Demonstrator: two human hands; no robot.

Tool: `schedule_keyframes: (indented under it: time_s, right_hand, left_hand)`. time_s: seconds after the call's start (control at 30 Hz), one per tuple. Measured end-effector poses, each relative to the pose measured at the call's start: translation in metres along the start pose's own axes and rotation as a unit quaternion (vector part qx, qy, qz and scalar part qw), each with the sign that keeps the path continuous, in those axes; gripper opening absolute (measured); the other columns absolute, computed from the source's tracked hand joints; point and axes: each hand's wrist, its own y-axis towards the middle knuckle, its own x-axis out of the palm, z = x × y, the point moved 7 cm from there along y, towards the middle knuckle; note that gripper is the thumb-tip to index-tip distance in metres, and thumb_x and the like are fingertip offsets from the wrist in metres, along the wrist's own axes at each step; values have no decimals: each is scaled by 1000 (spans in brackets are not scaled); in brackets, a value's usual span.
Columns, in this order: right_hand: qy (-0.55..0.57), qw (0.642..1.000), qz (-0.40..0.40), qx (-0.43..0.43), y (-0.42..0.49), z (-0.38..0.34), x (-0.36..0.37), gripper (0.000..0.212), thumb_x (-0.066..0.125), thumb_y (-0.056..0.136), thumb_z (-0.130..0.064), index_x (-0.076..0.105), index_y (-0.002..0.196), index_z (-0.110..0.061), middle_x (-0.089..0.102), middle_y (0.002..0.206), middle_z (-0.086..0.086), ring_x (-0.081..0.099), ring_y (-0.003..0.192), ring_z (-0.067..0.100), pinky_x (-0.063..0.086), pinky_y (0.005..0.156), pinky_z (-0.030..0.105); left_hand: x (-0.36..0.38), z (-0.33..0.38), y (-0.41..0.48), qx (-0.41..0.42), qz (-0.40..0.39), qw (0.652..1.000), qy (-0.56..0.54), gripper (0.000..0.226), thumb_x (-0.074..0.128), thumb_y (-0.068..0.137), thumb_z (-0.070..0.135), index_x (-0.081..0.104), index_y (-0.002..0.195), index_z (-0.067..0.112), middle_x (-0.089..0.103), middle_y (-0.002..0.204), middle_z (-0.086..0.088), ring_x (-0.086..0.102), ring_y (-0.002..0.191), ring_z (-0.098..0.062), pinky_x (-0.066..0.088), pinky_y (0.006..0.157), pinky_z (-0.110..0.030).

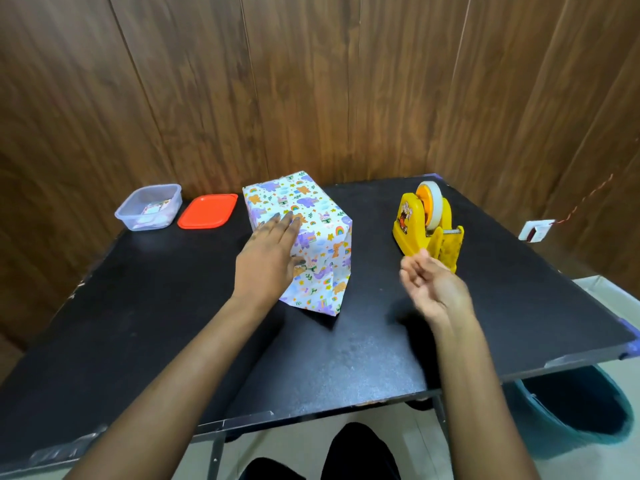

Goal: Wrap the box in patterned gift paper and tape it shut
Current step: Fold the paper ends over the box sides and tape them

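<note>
box: wrapped box (317,233) sits on the desk (166,327) under the left hand, well left of the right hand; patterned paper covers the top and sides that show.
near end: paper at the end toward the person (311,296) stands out loose below the left wrist, not folded flat; looks unsealed, my read.
left hand: left hand (272,252) lies flat on the box top near its left edge, fingers straight, pressing the paper down.
right hand: right hand (431,284) is in the air just in front of the tape dispenser, palm up, fingers loosely curled, blurred; cannot tell if it pinches a strip of tape.
tape dispenser: yellow tape dispenser (427,233) stands just beyond the right hand's fingertips, roll (431,202) on top.
handling, box: likely stiff card and fairly light; could slide on the smooth desk, so a flat palm on top is the right hold.
handling, paper: thin, creases and tears easily, probably slick; take flaps at the folded edges, not mid-sheet.
handling, tape: sticky and floppy; best pinched at one end only.
risk: lifting the left palm may let the seam spring open.
other: clear tub (149,207) and red lid (207,211) lie beyond and left of the left hand, apart from the box.
</note>
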Motion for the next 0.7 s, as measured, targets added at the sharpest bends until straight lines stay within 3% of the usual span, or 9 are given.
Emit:
schedule_keyframes:
  time_s: [0.07, 0.17, 0.3, 0.47, 0.7]
  right_hand:
    - [-74, 994, -64, 42, -20, 31, 39, 19, 46, 95, -3, 55, 78, -4, 62, 49, 4, 57, 39, 7, 49, 42, 17]
    - [-91, 983, -111, 117, -45, 92, 79, 21, 49, 94, -2, 56, 74, -2, 59, 46, 3, 54, 37, 7, 47, 41, 15]
    - [-6, 991, -52, 126, -43, 132, 94, 24, 48, 97, -9, 55, 75, -5, 55, 45, 0, 53, 35, 5, 46, 40, 15]
    - [54, 992, 8, 116, -31, 149, 94, 25, 47, 98, -16, 54, 75, -10, 50, 59, 1, 48, 37, 6, 41, 41, 15]
    - [99, 987, 43, 121, -20, 161, 103, 22, 49, 97, -17, 58, 78, -12, 56, 61, 0, 53, 53, 12, 46, 54, 25]
  left_hand:
    - [0, -1, 0, 0, -12, 1000, -11, 68, 81, 69, 18, 54, 130, 5, 55, 133, -12, 52, 123, -32, 43, 99, -42]
    - [-3, -1, 1, 3, -30, 999, -14, 65, 73, 78, 17, 47, 137, 9, 47, 141, -9, 43, 132, -30, 36, 106, -39]
    - [-4, 0, 2, -3, -53, 999, -10, 67, 71, 80, 21, 43, 140, 11, 43, 145, -8, 38, 135, -28, 31, 109, -38]
    - [-7, 1, 3, 5, -72, 997, -1, 67, 65, 85, 27, 35, 144, 17, 34, 150, -2, 30, 140, -21, 24, 112, -32]
    - [-7, -1, 5, 22, -73, 997, 7, 66, 63, 86, 27, 35, 144, 16, 35, 150, -4, 30, 140, -21, 25, 111, -33]
